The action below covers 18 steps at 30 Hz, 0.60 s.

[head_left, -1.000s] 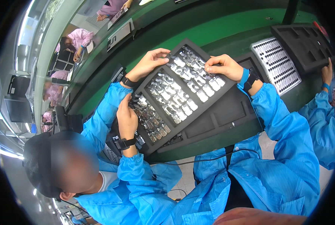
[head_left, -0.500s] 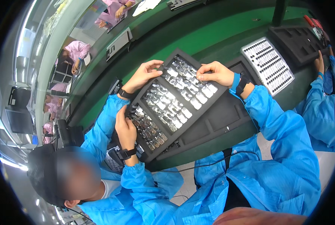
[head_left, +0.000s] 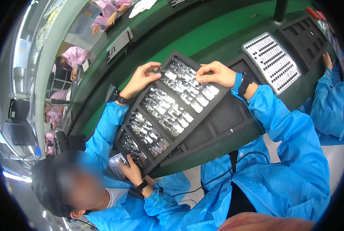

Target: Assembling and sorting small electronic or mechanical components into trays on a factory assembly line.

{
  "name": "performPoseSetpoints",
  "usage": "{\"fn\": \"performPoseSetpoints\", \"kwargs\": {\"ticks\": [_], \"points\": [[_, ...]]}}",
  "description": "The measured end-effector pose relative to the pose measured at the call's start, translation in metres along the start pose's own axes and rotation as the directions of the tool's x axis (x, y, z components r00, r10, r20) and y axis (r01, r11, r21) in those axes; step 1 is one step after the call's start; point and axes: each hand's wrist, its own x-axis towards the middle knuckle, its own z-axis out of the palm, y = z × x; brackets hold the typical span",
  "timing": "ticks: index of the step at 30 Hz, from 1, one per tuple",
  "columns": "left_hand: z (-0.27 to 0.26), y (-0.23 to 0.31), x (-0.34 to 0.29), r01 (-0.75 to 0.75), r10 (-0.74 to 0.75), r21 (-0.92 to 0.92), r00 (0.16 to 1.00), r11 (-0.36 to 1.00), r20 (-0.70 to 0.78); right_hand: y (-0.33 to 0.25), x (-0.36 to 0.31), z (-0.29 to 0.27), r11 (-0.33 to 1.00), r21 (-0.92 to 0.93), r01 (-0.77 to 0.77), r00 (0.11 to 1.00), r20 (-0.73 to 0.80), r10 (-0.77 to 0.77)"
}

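Note:
A black foam tray [head_left: 181, 136] lies tilted across the middle, its several compartments packed with small shiny silvery parts [head_left: 175, 81]. Thumb and fingers of my right hand [head_left: 216, 75] are pinched together over the parts inside the tray's right rim; what they hold, if anything, is too small to make out. My left hand [head_left: 132, 173] is at the tray's lower left end, fingers apart, beside a silvery bubbled sheet or bag [head_left: 117, 165]. A co-worker's hand [head_left: 142, 80] reaches from the left, fingertips at the tray's far left compartment edge.
Under the tray sits another black tray [head_left: 218, 133] with wide compartments. To the right are a white tray [head_left: 272, 61] with rows of small dark parts and a black foam tray [head_left: 304, 38]. A capped co-worker [head_left: 45, 181] leans in close at left; another person's arm [head_left: 327, 104] is at right.
My left hand has moved down along the tray's left side, uncovering the lower left compartments. My right hand keeps its pinch over the same compartment. The whole scene has shifted slightly left.

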Motion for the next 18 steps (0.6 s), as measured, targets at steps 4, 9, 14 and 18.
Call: {"fn": "performPoseSetpoints", "kwargs": {"ticks": [4,9,14,18], "points": [[0.06,0.017,0.144,0.061,0.253,-0.544,0.838,0.837,0.483,-0.004,-0.003,-0.001,0.999,-0.031,0.036,0.999,-0.002,-0.036],[0.062,0.007,0.172,0.258,0.301,-0.618,0.696,0.742,0.652,0.002,0.003,0.001,0.994,-0.087,0.06,0.998,0.023,-0.058],[0.066,0.015,0.172,0.098,0.335,-0.566,0.719,0.818,0.609,-0.007,-0.005,-0.01,0.995,-0.094,0.03,0.999,-0.017,-0.032],[0.053,0.005,0.169,0.029,0.369,-0.59,0.754,0.807,0.543,-0.028,-0.002,-0.015,0.997,-0.071,-0.004,1.0,0.01,0.004]]}}
